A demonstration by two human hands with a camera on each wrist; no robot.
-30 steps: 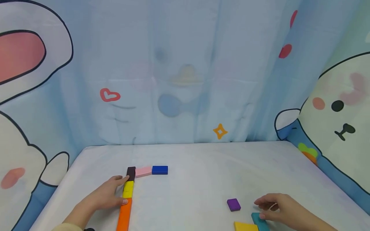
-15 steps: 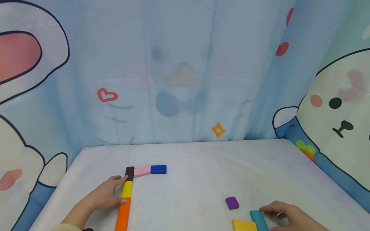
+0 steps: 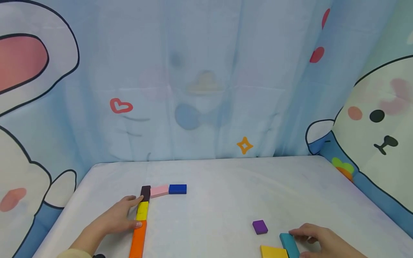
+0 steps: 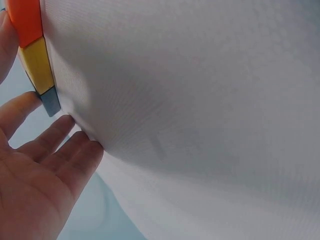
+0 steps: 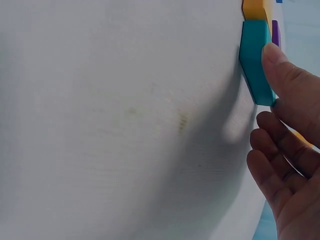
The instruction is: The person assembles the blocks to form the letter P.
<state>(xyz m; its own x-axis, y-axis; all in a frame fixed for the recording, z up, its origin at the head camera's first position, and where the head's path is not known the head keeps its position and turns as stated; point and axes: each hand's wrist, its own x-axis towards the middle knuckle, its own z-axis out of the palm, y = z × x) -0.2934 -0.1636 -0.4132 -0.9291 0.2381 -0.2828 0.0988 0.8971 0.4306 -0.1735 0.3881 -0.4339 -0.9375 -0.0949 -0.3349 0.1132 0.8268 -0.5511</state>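
Observation:
My left hand (image 3: pixel 117 216) lies along a row of blocks at the left. Its index fingertip touches the dark block (image 3: pixel 146 191), its thumb the orange block (image 3: pixel 138 240), and a yellow block (image 3: pixel 142 210) sits between. From the dark block, a pink block (image 3: pixel 159 191) and a blue block (image 3: pixel 177 189) run rightward. At the lower right, my right hand (image 3: pixel 324 240) pinches a teal block (image 3: pixel 289 244) between index finger and thumb, as the right wrist view shows with the teal block (image 5: pixel 256 60) against the thumb. One end of it meets a yellow block (image 3: pixel 273 252).
A purple block (image 3: pixel 260 227) lies alone behind the yellow one on the white-covered table (image 3: pixel 219 200). A blue patterned curtain (image 3: pixel 206 118) hangs behind the table's far edge. Part of a small black object (image 3: pixel 99 256) shows by the left sleeve (image 3: pixel 75 253).
My right hand has shifted its index finger to the far end of the teal block, and the block has slid slightly away from me. The left hand stays on its row.

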